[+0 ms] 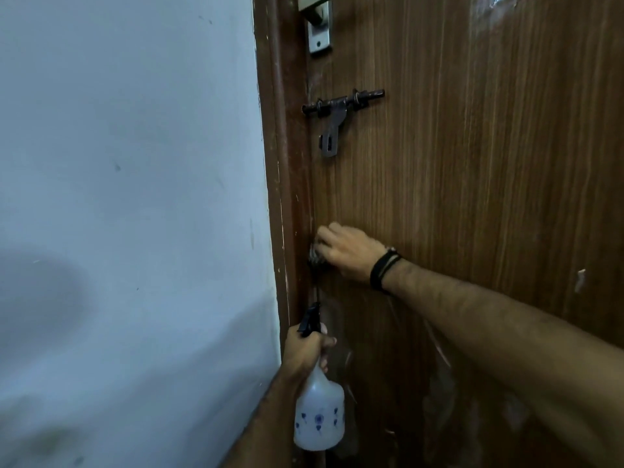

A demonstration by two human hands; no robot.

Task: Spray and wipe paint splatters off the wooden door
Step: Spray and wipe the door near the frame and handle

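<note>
Door (472, 197): left hand (305, 349) grips spray bottle (319, 413), nozzle up.

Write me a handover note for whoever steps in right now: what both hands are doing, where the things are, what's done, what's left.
Left hand: grips the spray bottle by its neck, finger near the black trigger, nozzle toward the door edge.
Right hand: presses a dark scrubbing pad against the wooden door at its left edge, below the sliding bolt.
Done: cannot tell how much has been cleaned; the lower door looks wet and smeared.
Left: whitish splatter shows at the top right and a fleck at the right; spray and wipe those.
</note>
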